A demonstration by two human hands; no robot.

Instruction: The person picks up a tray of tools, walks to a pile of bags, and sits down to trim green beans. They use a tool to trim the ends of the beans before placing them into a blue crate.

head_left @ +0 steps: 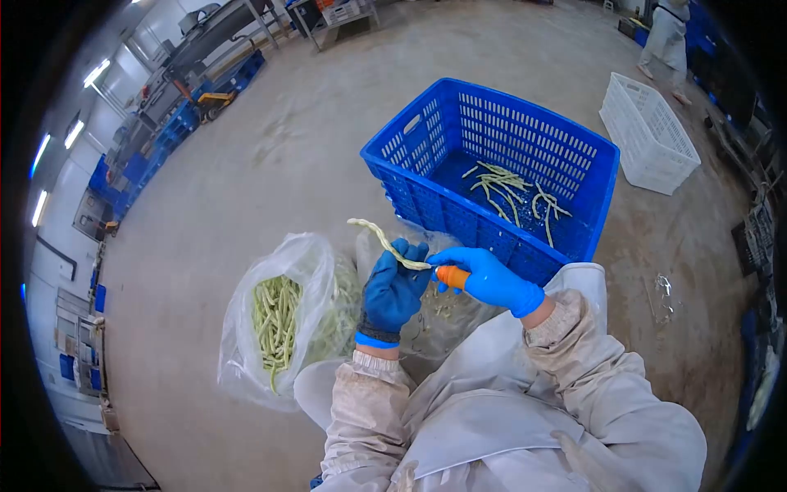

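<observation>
Pinched in my gloved left hand (392, 287) is a long pale green bean (377, 234), its free end pointing up and left. My right hand (485, 277), in a blue glove, grips the orange handle of a small knife (452, 277). The knife's tip meets the bean's near end by my left fingers; most of its blade is hidden. Left of my hands, a clear plastic bag (316, 271) stands open, with many cut green bean pieces (277, 320) inside. Just beyond my hands is a blue plastic crate (492, 209) with several long beans (502, 184) on its floor.
Another clear plastic bag (434, 328) with scraps lies below my hands, between my knees. A white crate (649, 135) stands on the floor behind the blue one. Farther off, a person in white (666, 41) is at the upper right, and machinery (209, 37) lines the left wall.
</observation>
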